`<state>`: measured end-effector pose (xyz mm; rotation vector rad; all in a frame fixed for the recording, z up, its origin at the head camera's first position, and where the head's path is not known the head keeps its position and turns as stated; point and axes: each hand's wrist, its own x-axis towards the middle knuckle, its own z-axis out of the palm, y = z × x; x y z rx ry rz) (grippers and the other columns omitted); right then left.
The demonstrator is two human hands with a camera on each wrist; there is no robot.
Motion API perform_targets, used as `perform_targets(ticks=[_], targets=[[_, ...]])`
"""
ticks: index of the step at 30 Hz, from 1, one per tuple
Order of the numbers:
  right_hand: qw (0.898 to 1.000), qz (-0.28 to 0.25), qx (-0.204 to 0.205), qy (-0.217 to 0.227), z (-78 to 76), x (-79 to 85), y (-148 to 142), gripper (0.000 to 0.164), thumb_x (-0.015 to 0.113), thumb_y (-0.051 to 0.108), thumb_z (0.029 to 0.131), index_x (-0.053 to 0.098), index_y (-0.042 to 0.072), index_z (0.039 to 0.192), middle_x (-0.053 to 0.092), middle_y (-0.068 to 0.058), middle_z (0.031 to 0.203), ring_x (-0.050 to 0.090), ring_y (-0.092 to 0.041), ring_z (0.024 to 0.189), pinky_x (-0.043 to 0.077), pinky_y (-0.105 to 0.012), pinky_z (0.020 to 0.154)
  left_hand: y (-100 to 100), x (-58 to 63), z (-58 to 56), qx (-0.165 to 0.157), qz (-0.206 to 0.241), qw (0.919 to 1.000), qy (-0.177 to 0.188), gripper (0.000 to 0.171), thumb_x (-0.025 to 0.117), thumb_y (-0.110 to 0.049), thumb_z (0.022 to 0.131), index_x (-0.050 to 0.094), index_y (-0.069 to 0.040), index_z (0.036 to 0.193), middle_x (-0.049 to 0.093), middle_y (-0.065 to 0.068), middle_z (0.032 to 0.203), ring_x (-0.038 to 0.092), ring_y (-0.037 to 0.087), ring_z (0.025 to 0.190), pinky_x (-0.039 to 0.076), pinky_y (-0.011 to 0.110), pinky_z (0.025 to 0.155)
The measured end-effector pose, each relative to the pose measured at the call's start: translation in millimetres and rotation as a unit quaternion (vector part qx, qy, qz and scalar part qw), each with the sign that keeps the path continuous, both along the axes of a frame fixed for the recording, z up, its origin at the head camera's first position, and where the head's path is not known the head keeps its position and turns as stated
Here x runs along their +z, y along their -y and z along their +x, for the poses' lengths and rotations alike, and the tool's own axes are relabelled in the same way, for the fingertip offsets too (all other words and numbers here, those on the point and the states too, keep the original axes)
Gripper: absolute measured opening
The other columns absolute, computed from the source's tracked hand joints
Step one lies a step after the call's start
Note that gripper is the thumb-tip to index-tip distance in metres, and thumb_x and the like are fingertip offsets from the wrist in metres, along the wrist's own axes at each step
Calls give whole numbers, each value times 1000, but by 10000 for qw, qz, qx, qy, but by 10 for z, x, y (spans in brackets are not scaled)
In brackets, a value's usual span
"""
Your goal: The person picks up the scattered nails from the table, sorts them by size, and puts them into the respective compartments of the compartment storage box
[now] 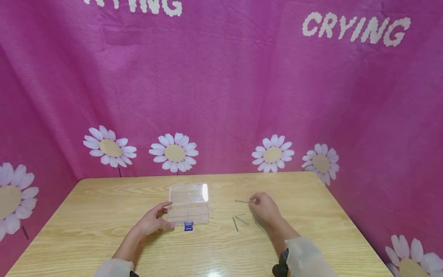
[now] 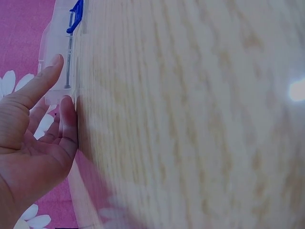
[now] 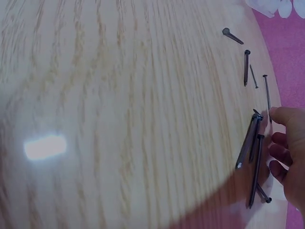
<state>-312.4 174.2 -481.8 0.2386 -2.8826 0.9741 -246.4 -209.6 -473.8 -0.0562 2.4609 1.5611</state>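
Note:
A clear plastic box point(image 1: 188, 214) lies on the table with its lid point(image 1: 187, 193) raised at the back and a blue latch point(image 1: 188, 226) on its front. My left hand point(image 1: 152, 222) holds the box at its left end, thumb by the front corner, index finger by the back corner. In the left wrist view, a long nail point(image 2: 68, 71) shows inside the box. My right hand point(image 1: 265, 209) pinches a thin nail point(image 1: 241, 201) by one end, its head pointing left. Several loose nails point(image 1: 235, 224) lie in front of and below that hand.
Closer under the right hand, thick dark nails point(image 3: 256, 171) lie bunched together, some crossing. Shorter nails point(image 3: 246, 67) are scattered beside them. A wood-grain table point(image 1: 214, 250) carries everything, and a purple curtain point(image 1: 221, 96) with daisies hangs along its back and sides.

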Motion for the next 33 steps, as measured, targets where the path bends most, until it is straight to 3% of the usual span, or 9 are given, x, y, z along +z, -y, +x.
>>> perform_targets(ticks=[13, 20, 33], targets=[[9989, 413, 183, -141, -9, -14, 15, 13, 62, 17, 84, 69, 8, 90, 55, -5, 87, 53, -16, 77, 48, -38, 75, -10, 19, 4, 147, -22, 9999, 50, 81, 80, -8, 69, 41, -12, 140, 44, 19, 127, 47, 22, 86, 44, 29, 66], [9980, 579, 242, -23, -12, -66, 26, 15, 56, 16, 88, 67, 7, 90, 54, -4, 88, 53, -16, 80, 49, -39, 80, -4, 26, 22, 0, 127, 9999, -31, 80, 78, -3, 70, 40, -7, 140, 43, 22, 126, 47, 20, 79, 44, 29, 63], [9994, -86, 258, -227, -10, -53, 16, 13, 58, 12, 84, 69, 4, 85, 65, -6, 85, 61, -21, 85, 49, -42, 85, -28, 41, 26, 70, 126, 9999, -7, 81, 79, -1, 68, 40, -8, 139, 44, 22, 126, 46, 20, 77, 44, 29, 62]])
